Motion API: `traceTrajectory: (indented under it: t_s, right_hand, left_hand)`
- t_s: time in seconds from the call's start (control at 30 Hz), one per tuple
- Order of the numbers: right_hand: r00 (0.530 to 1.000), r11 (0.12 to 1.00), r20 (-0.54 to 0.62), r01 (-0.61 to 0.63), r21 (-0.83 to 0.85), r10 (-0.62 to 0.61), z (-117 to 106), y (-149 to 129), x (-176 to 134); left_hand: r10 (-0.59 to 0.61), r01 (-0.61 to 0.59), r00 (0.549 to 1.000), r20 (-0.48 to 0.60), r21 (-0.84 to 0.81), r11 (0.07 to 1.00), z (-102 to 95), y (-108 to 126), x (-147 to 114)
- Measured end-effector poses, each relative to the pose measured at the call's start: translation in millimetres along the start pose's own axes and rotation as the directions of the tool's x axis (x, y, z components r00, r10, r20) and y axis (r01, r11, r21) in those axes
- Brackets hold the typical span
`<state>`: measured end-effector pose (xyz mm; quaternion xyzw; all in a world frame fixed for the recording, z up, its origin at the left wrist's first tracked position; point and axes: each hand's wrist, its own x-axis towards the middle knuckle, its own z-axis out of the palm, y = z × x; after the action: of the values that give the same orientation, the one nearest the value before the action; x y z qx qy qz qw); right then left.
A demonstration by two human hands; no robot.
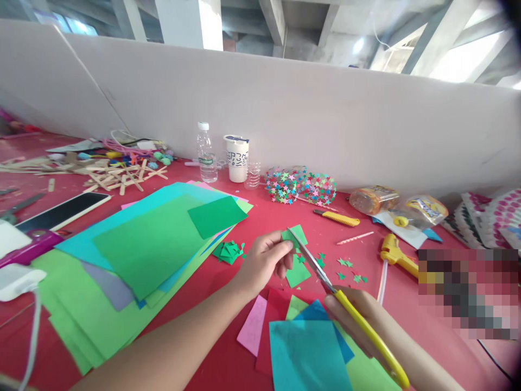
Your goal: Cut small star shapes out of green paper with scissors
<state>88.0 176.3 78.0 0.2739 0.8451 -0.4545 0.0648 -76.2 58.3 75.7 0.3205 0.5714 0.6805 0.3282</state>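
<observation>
Left hand (271, 255): pinched on green craft-sheet piece (300, 232), left of green star cutouts (341, 276) | Right hand (364, 301): wrapped round yellow-handled scissors (345, 306), blades at piece | Step, we judge: cutting | Next move, we reckon: needs steady pinch, controlled blade closure

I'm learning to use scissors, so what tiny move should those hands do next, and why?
Probably one small, gentle snip: the right hand holds the scissors, whose blades are at the small green paper that the left hand pinches. Little green stars lie nearby.
</observation>
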Motion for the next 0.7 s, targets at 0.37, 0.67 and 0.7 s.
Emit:
traceTrajectory:
  t_s: [0.37,0.67,0.7]
  right_hand:
    - [0.984,0.976,-0.178,0.061,0.210,-0.024,2,-9,-2]
    - [0.959,0.925,-0.283,0.111,0.364,-0.003,10,-6,-1]
    - [0.956,0.918,-0.294,0.132,0.373,-0.018,10,-5,-1]
  left_hand:
    - [-0.152,0.053,0.929,0.337,0.286,0.957,18.0,-4,-16]
    - [-0.224,0.106,0.900,0.375,0.310,0.945,27.2,-11,-22]
    - [-0.262,0.169,0.881,0.395,0.256,0.952,27.5,-12,-21]
